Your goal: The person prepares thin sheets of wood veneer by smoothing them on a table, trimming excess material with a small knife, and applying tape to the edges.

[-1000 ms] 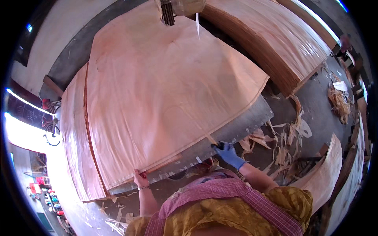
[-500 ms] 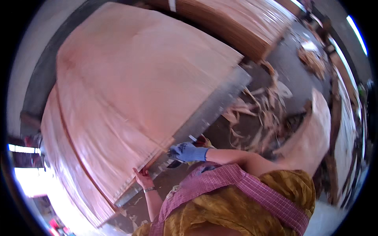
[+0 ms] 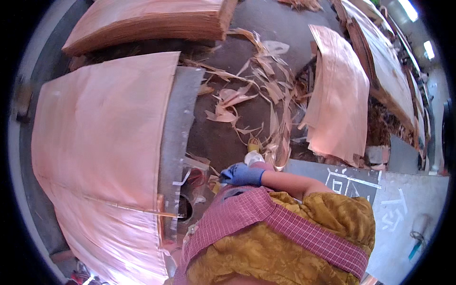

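Observation:
A stack of large pinkish wood veneer sheets [image 3: 104, 128] covers the grey table [image 3: 183, 104] at my left. Across its near part runs a seam, and a thin strip of veneer [image 3: 168, 214] juts past the right edge there. My left hand [image 3: 169, 248] is by the sheets' right edge, low in the view and partly behind my apron; its fingers are hard to make out. In front of my checked apron [image 3: 242, 206] is my right hand [image 3: 241, 175], in a blue glove, with fingers curled closed. What they may hold is hidden.
Veneer scraps [image 3: 273, 90] litter the floor ahead. A thick veneer stack [image 3: 156, 26] stands at the far left. Several loose sheets [image 3: 339, 95] drape at the right, beside another stack [image 3: 380, 66]. A grey board with white tape strips [image 3: 399, 204] lies at the near right.
The view has swung to the right, bringing the draped sheets and taped board into sight. My gloved right hand has come away from the sheets' edge; my left stays near it.

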`<action>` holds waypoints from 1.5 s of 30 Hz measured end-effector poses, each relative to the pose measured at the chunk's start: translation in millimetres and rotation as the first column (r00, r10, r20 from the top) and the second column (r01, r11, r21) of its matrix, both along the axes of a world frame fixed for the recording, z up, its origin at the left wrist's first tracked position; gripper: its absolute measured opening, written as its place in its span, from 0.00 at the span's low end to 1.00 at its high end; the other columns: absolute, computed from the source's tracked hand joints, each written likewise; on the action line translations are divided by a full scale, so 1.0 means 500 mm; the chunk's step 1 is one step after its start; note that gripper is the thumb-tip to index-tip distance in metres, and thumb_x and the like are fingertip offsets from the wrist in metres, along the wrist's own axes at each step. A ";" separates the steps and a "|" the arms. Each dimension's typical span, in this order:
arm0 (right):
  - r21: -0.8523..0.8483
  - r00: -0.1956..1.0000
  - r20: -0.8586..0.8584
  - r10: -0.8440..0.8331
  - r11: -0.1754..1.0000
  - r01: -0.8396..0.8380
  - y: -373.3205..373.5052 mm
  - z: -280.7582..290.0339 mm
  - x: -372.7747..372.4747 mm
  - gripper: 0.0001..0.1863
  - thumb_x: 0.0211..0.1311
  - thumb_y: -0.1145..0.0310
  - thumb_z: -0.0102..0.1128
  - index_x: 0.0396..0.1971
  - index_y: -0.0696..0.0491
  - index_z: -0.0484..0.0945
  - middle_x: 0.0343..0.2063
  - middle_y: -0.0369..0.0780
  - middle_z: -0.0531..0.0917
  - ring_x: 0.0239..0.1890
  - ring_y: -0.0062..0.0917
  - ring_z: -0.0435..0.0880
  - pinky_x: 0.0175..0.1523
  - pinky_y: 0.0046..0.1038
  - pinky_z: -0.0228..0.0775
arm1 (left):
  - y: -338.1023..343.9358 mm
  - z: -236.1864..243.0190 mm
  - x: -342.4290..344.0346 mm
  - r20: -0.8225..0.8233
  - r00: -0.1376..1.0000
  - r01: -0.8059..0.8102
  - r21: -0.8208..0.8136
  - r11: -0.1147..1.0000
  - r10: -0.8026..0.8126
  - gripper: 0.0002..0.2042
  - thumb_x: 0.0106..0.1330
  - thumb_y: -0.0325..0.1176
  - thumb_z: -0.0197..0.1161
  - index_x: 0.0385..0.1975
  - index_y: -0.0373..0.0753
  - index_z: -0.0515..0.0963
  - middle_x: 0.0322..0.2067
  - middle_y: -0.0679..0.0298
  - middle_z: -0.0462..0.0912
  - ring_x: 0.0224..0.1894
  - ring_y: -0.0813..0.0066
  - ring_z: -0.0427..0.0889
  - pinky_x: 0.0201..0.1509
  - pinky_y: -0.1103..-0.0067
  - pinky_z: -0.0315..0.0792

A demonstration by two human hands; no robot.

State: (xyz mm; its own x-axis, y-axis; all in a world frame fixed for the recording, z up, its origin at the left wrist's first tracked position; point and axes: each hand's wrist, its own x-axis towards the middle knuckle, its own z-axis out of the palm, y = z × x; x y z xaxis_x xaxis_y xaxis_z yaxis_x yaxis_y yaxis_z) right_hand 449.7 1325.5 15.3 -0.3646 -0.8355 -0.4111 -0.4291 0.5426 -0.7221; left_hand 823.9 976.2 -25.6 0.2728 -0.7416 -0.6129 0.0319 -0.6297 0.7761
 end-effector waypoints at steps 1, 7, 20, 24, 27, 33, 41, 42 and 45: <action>0.032 0.996 -0.067 -0.058 0.998 0.061 0.041 -0.015 -0.023 0.17 0.63 0.50 0.50 0.38 0.49 0.76 0.29 0.49 0.81 0.33 0.44 0.82 0.39 0.42 0.72 | 0.006 0.001 -0.041 0.059 0.998 0.028 -0.029 0.999 -0.026 0.26 0.62 0.53 0.54 0.51 0.37 0.69 0.50 0.59 0.72 0.47 0.70 0.72 0.45 0.77 0.70; 0.042 0.959 -0.097 -0.266 0.962 0.271 0.274 -0.008 -0.213 0.17 0.62 0.53 0.50 0.33 0.52 0.75 0.30 0.48 0.82 0.36 0.44 0.82 0.42 0.42 0.72 | 0.054 0.001 -0.314 0.568 0.810 0.400 -0.361 0.842 -0.142 0.22 0.61 0.40 0.57 0.51 0.35 0.67 0.52 0.57 0.68 0.47 0.64 0.71 0.48 0.73 0.70; 0.106 0.884 -0.181 -0.430 0.885 0.453 0.514 -0.115 -0.615 0.16 0.61 0.54 0.52 0.37 0.51 0.76 0.32 0.47 0.83 0.36 0.43 0.82 0.41 0.44 0.73 | 0.216 0.165 -1.025 0.954 0.258 0.965 -0.261 0.004 -0.154 0.15 0.61 0.26 0.59 0.46 0.30 0.71 0.46 0.52 0.71 0.49 0.58 0.70 0.54 0.67 0.66; 0.180 0.900 -0.234 -0.367 0.894 0.411 0.524 -0.114 -0.764 0.15 0.60 0.52 0.53 0.34 0.50 0.77 0.34 0.46 0.83 0.36 0.43 0.82 0.43 0.43 0.73 | 0.185 0.124 -1.211 0.874 0.423 0.905 -0.398 0.147 -0.240 0.15 0.59 0.27 0.61 0.46 0.32 0.72 0.44 0.54 0.74 0.49 0.58 0.71 0.53 0.66 0.67; 0.241 0.918 -0.234 -0.322 0.895 0.375 0.513 -0.105 -0.886 0.17 0.59 0.51 0.54 0.35 0.49 0.79 0.34 0.46 0.83 0.37 0.42 0.82 0.43 0.42 0.74 | 0.126 0.089 -1.338 0.875 0.442 0.896 -0.418 0.153 -0.198 0.15 0.59 0.28 0.62 0.46 0.34 0.72 0.47 0.54 0.74 0.49 0.57 0.71 0.53 0.66 0.67; 0.123 0.940 -0.180 -0.290 0.941 0.314 0.386 -0.138 -1.161 0.16 0.58 0.54 0.57 0.39 0.50 0.79 0.36 0.48 0.83 0.38 0.43 0.82 0.44 0.42 0.73 | 0.015 0.112 -1.593 0.949 0.240 0.960 -0.200 0.197 -0.206 0.22 0.64 0.41 0.58 0.56 0.38 0.68 0.57 0.55 0.67 0.59 0.55 0.65 0.61 0.63 0.60; 0.166 0.956 -0.179 0.232 0.965 -0.203 -0.074 -0.298 -1.516 0.15 0.62 0.56 0.50 0.37 0.49 0.79 0.34 0.49 0.83 0.38 0.45 0.82 0.42 0.45 0.73 | -0.208 0.066 -1.687 0.964 0.113 0.905 0.000 0.426 -0.239 0.31 0.66 0.53 0.53 0.67 0.49 0.57 0.68 0.53 0.53 0.71 0.56 0.50 0.69 0.56 0.47; 0.162 0.932 -0.191 0.309 0.946 -0.281 -0.130 -0.351 -1.540 0.13 0.59 0.58 0.52 0.32 0.51 0.80 0.29 0.49 0.83 0.33 0.44 0.83 0.38 0.45 0.73 | -0.217 0.052 -1.689 0.969 0.087 0.894 0.027 0.447 -0.233 0.32 0.66 0.51 0.53 0.68 0.48 0.56 0.68 0.53 0.53 0.71 0.56 0.49 0.70 0.57 0.46; 0.210 0.902 -0.096 0.420 0.895 -0.394 -0.283 -0.511 -1.596 0.12 0.57 0.61 0.53 0.28 0.53 0.82 0.26 0.48 0.84 0.31 0.42 0.84 0.34 0.45 0.74 | -0.217 -0.006 -1.671 0.967 -0.021 0.871 0.143 0.470 -0.254 0.32 0.66 0.49 0.54 0.68 0.46 0.55 0.68 0.52 0.52 0.71 0.55 0.48 0.71 0.58 0.43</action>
